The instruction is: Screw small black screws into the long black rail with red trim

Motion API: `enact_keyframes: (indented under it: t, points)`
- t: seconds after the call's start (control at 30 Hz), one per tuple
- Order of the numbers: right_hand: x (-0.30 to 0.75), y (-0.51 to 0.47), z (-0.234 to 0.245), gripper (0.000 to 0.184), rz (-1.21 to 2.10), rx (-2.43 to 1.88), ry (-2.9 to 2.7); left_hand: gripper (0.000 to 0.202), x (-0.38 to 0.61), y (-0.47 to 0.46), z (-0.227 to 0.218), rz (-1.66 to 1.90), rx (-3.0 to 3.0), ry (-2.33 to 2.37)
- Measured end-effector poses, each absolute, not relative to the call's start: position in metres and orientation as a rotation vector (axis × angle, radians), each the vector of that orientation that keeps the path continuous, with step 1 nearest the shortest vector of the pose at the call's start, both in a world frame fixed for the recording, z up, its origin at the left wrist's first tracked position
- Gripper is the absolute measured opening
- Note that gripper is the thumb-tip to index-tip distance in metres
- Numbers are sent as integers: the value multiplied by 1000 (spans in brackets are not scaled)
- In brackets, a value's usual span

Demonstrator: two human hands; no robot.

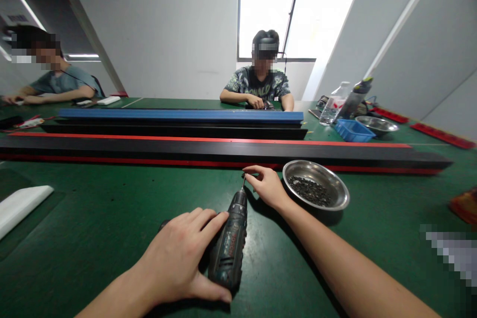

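Observation:
My left hand (186,243) is wrapped round a dark cordless drill (229,246), which lies on its side with the bit pointing away from me. At the tip of the bit (244,181), the fingers of my right hand (264,184) are pinched on a small dark piece, probably a screw, too small to make out fully. Just right of that hand stands a round metal bowl (341,181) holding many small dark screws (311,191). Beyond both hands lies a long black bar with red edges (208,151).
Behind the black bar lie a blue bar (179,116) and another black one (171,130). A blue tray (354,131), a second metal bowl (387,124) and bottles (335,104) stand back right. A white object (24,203) lies left. Two people sit across the green table (112,238).

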State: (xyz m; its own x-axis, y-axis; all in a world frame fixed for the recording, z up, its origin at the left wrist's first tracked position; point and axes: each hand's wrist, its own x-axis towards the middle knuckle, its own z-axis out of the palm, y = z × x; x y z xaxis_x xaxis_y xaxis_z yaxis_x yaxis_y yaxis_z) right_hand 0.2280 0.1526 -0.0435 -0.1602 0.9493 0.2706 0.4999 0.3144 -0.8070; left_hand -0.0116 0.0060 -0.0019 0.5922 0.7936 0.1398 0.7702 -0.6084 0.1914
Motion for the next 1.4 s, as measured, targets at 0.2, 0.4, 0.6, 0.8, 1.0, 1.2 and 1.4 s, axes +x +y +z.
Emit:
enact_keyframes:
  t: [0.2, 0.4, 0.6, 0.8, 1.0, 1.2, 1.4]
  points:
    - [228, 153, -44, 22, 722, -1294, -1789, 116, -12, 6, -3, 312, 2705, 1334]
    - [228, 152, -43, 23, 716, -1308, -1791, 116, -12, 5, -3, 322, 2703, 1336]
    - [228, 152, -44, 22, 705, -1297, -1790, 116, -12, 6, -3, 311, 2695, 1333]
    - [228, 153, -45, 22, 708, -1289, -1785, 115, -11, 6, -3, 318, 2696, 1333]
    - [228, 152, -44, 22, 726, -1292, -1777, 116, -13, 5, -3, 331, 2709, 1326]
    - [227, 152, -43, 21, 706, -1291, -1780, 116, -12, 6, -3, 339, 2721, 1333]
    - [227, 152, -42, 22, 719, -1303, -1783, 115, -11, 6, -2, 350, 2713, 1334]
